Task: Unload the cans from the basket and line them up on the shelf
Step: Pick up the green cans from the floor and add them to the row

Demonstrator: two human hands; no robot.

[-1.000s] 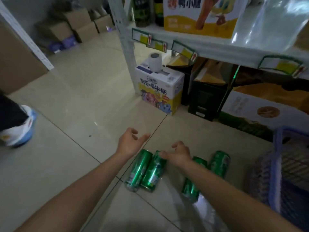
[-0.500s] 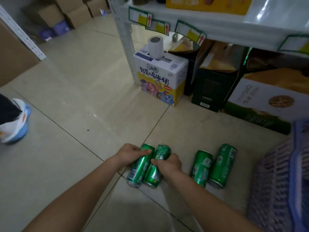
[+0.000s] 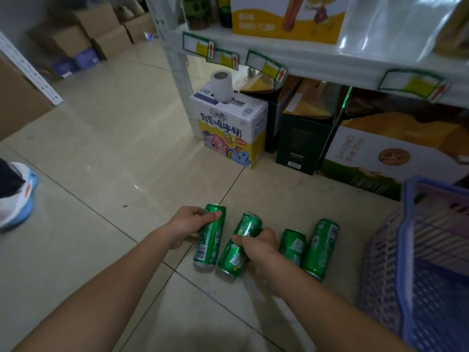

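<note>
Several slim green cans lie on the tiled floor in front of me. My left hand [image 3: 189, 226] is wrapped around the leftmost can [image 3: 209, 246] near its top. My right hand [image 3: 261, 243] grips the second can [image 3: 237, 257] at its middle, tilting it. Two more green cans [image 3: 293, 246] [image 3: 321, 247] lie side by side to the right, untouched. The blue and purple plastic basket [image 3: 406, 250] stands at the right edge. The white shelf [image 3: 317, 63] runs across the top with price tags on its front edge.
Under the shelf stand a white and yellow milk carton box [image 3: 228, 130] with a paper roll [image 3: 221, 86] on it, a dark box [image 3: 302, 141] and a large white box [image 3: 385, 153]. A person's shoe [image 3: 16, 196] is at the far left. Cardboard boxes [image 3: 83, 36] sit far back.
Both hands came down from above the cans and closed on the two left cans. The right-hand can has tilted away from its neighbour.
</note>
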